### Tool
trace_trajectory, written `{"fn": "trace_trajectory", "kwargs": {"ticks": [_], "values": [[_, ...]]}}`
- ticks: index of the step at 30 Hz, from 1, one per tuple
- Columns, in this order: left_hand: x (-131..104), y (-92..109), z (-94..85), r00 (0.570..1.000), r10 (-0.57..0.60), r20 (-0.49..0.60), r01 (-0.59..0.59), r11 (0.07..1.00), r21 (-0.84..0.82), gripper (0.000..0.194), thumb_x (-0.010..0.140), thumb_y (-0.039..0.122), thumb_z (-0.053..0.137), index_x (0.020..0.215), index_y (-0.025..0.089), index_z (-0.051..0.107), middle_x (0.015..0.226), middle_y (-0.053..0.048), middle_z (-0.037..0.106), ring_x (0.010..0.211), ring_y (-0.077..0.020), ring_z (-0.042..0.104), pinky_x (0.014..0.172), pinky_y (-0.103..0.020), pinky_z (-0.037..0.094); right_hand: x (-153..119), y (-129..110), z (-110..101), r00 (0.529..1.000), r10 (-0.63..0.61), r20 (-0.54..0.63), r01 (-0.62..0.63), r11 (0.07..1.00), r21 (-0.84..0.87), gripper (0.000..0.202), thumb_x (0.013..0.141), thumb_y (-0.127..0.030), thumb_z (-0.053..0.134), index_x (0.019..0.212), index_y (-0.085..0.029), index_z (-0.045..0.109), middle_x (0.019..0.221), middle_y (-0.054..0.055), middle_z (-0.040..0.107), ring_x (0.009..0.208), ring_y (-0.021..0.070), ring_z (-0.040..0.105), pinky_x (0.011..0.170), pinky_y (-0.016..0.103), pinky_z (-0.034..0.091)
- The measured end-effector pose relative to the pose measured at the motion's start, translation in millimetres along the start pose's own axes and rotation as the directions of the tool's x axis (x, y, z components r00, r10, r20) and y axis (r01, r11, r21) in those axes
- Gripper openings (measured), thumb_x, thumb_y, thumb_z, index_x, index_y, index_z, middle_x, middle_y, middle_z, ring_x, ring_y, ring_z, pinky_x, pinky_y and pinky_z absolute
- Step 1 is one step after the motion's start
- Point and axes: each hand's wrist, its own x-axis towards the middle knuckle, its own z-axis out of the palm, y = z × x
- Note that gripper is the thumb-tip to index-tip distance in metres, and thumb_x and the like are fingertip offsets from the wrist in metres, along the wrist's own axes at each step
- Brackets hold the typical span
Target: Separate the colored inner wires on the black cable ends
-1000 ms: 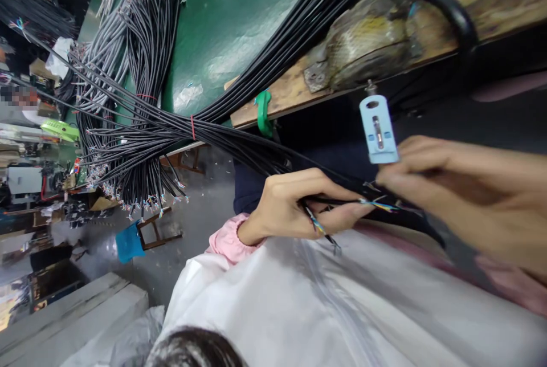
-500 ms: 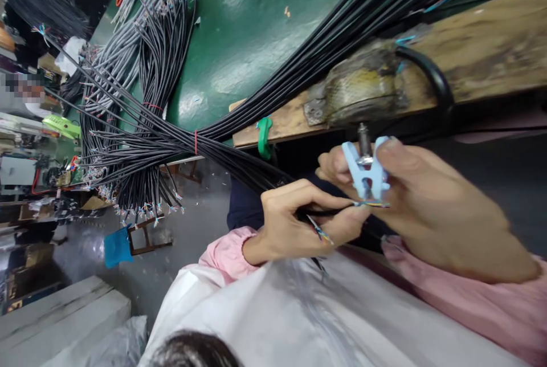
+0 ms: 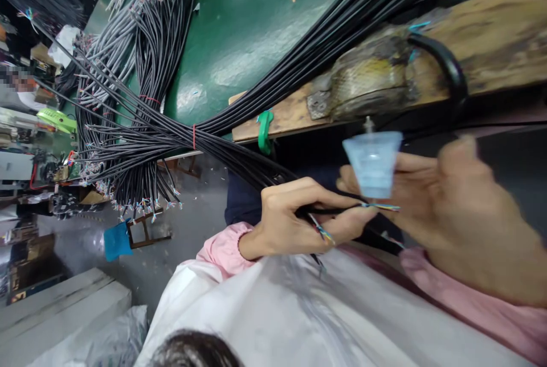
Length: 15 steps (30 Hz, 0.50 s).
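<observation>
My left hand (image 3: pixel 294 219) is closed, pinching a black cable (image 3: pixel 314 208) between thumb and fingers. Thin coloured wires (image 3: pixel 387 207) stick out of the cable end, just under a light blue clip (image 3: pixel 374 164). The clip sits on a metal shaft (image 3: pixel 368 123) below a small motor wrapped in clear tape (image 3: pixel 370 79); it is smeared into a cone shape, as if spinning. Whether its jaws grip the wires is too blurred to tell. My right hand (image 3: pixel 465 213) is beside and behind the clip, thumb and fingers apart, holding nothing. A second stripped cable end (image 3: pixel 321 230) hangs at my left palm.
The motor is fixed on a wooden board (image 3: pixel 294 116) with a green clamp (image 3: pixel 265 132). A black cable bundle (image 3: pixel 239 159) bound with a red tie crosses the green table (image 3: pixel 256 19). Grey cables (image 3: pixel 115 42) lie farther left. A blue stool (image 3: pixel 117 240) stands below on the floor.
My right hand has let go of the light blue clip and moved right, its fingers spreading. The clip has gone from sharp to a spinning blur. My left hand keeps its pinch.
</observation>
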Motion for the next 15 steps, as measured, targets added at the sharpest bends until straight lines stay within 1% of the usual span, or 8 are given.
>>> {"fn": "trace_trajectory", "kwargs": {"ticks": [4, 6, 7, 8, 10, 12, 13, 15], "values": [[-2.2, -0.3, -2.5, 0.996, 0.054, 0.064, -0.058, 0.997, 0.055, 0.043, 0.084, 0.055, 0.077, 0.076, 0.013, 0.079, 0.059, 0.001, 0.065, 0.046, -0.0022, 0.047, 0.045, -0.015, 0.042, -25.7, -0.7, -7.2, 0.995, -0.095, 0.033, 0.092, 0.993, 0.078, 0.063, 0.072, -0.084, 0.068, 0.047, -0.027, 0.059, 0.040, 0.004, 0.052, 0.033, 0.0179, 0.049, 0.031, 0.030, 0.039], [-2.6, 0.9, -5.3, 0.986, 0.147, 0.083, -0.152, 0.986, 0.065, 0.039, 0.092, 0.048, 0.069, 0.083, 0.012, 0.080, 0.066, -0.001, 0.069, 0.051, -0.0037, 0.054, 0.049, -0.015, 0.047, -44.3, 5.2, -11.0, 0.982, -0.185, -0.022, 0.184, 0.982, -0.046, 0.052, 0.067, -0.077, 0.079, 0.055, -0.028, 0.063, 0.044, 0.002, 0.056, 0.036, 0.0174, 0.052, 0.034, 0.029, 0.042], [-3.0, 1.1, -7.0, 0.978, 0.196, 0.076, -0.201, 0.977, 0.070, 0.037, 0.096, 0.045, 0.065, 0.087, 0.013, 0.080, 0.072, -0.003, 0.071, 0.056, -0.0050, 0.059, 0.053, -0.016, 0.051, -53.1, 10.0, -13.6, 0.973, -0.209, -0.099, 0.192, 0.969, -0.157, 0.047, 0.065, -0.073, 0.083, 0.062, -0.029, 0.067, 0.050, 0.002, 0.061, 0.039, 0.0171, 0.055, 0.036, 0.029, 0.042], [-3.8, 0.8, -8.9, 0.970, 0.230, 0.074, -0.235, 0.969, 0.080, 0.036, 0.099, 0.042, 0.061, 0.090, 0.013, 0.081, 0.078, -0.005, 0.073, 0.064, -0.0069, 0.064, 0.059, -0.018, 0.056, -60.3, 15.6, -16.8, 0.966, -0.193, -0.173, 0.132, 0.941, -0.311, 0.043, 0.070, -0.071, 0.081, 0.068, -0.030, 0.070, 0.053, 0.002, 0.064, 0.039, 0.0154, 0.053, 0.038, 0.030, 0.040], [-6.2, -1.4, -13.2, 0.966, 0.242, 0.090, -0.251, 0.962, 0.109, 0.037, 0.100, 0.043, 0.058, 0.091, 0.015, 0.081, 0.089, -0.007, 0.075, 0.077, -0.0111, 0.071, 0.070, -0.024, 0.062, -67.5, 28.3, -24.4, 0.964, -0.121, -0.236, 0.001, 0.893, -0.451, 0.037, 0.076, -0.067, 0.078, 0.078, -0.030, 0.074, 0.058, 0.002, 0.067, 0.043, 0.0164, 0.058, 0.044, 0.033, 0.044], [-8.2, -4.4, -18.5, 0.961, 0.196, 0.198, -0.216, 0.972, 0.088, 0.040, 0.100, 0.046, 0.056, 0.088, 0.018, 0.082, 0.088, -0.005, 0.075, 0.077, -0.0118, 0.072, 0.071, -0.024, 0.062, -63.2, 40.8, -31.3, 0.962, -0.067, -0.263, -0.058, 0.897, -0.437, 0.042, 0.074, -0.072, 0.076, 0.079, -0.030, 0.074, 0.066, 0.004, 0.070, 0.052, 0.0194, 0.064, 0.051, 0.035, 0.049], [-8.1, -5.3, -21.8, 0.938, 0.189, 0.290, -0.206, 0.978, 0.028, 0.041, 0.100, 0.048, 0.055, 0.087, 0.019, 0.082, 0.083, -0.003, 0.074, 0.072, -0.0105, 0.071, 0.067, -0.022, 0.060, -57.6, 46.6, -33.4, 0.952, -0.051, -0.302, -0.081, 0.910, -0.407, 0.046, 0.073, -0.074, 0.075, 0.077, -0.029, 0.072, 0.067, 0.005, 0.071, 0.055, 0.0204, 0.066, 0.052, 0.036, 0.050], [-4.7, -5.0, -29.4, 0.868, 0.178, 0.463, -0.149, 0.984, -0.099, 0.043, 0.099, 0.050, 0.055, 0.087, 0.018, 0.081, 0.074, 0.000, 0.073, 0.061, -0.0070, 0.068, 0.059, -0.017, 0.055, -43.2, 57.1, -33.7, 0.962, 0.014, -0.272, -0.106, 0.940, -0.326, 0.049, 0.063, -0.075, 0.081, 0.069, -0.028, 0.068, 0.061, 0.005, 0.068, 0.051, 0.0212, 0.064, 0.047, 0.034, 0.046]]}}
